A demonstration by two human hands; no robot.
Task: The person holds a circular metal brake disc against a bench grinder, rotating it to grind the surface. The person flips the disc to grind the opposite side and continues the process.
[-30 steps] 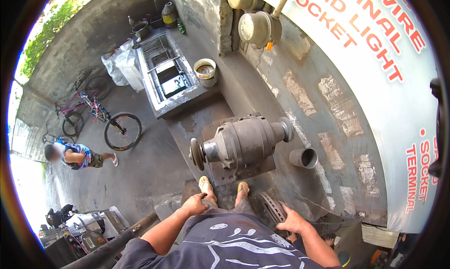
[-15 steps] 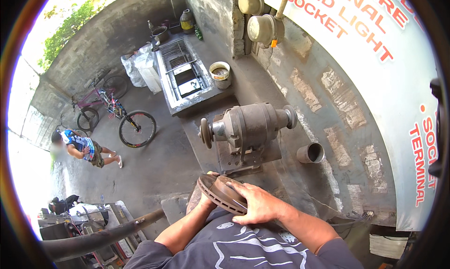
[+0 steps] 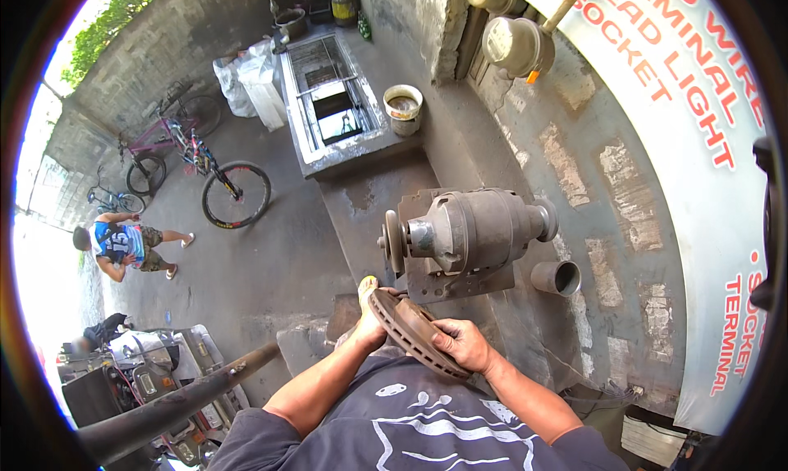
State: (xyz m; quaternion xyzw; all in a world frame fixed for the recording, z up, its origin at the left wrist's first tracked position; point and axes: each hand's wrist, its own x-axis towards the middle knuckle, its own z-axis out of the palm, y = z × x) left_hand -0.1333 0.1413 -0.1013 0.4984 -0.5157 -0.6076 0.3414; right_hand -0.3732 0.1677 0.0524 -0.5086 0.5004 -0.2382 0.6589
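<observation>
A rusty brown vented brake disc (image 3: pixel 420 340) is held tilted in front of my shirt, its slotted rim toward me and its raised hub facing away. My left hand (image 3: pixel 371 327) grips its left edge, with the fingers partly hidden behind the disc. On the right side, my right hand (image 3: pixel 466 346) is closed round the rim, thumb on the near face. Just beyond the disc stands a dusty bench grinder (image 3: pixel 484 229), apart from it. The grinder's left wheel (image 3: pixel 394 243) is the part nearest to my left hand.
A metal pipe piece (image 3: pixel 556 278) lies right of the grinder. Farther off are a white bucket (image 3: pixel 403 110) and a framed opening (image 3: pixel 332 126) on a raised slab. Bicycles (image 3: pixel 235 194) and a person (image 3: pixel 123 243) are at left. A thick bar (image 3: pixel 189 393) crosses the lower left.
My right hand has shifted from lying over the disc's face to gripping its right edge. The disc has moved slightly right in view. The person at left has turned.
</observation>
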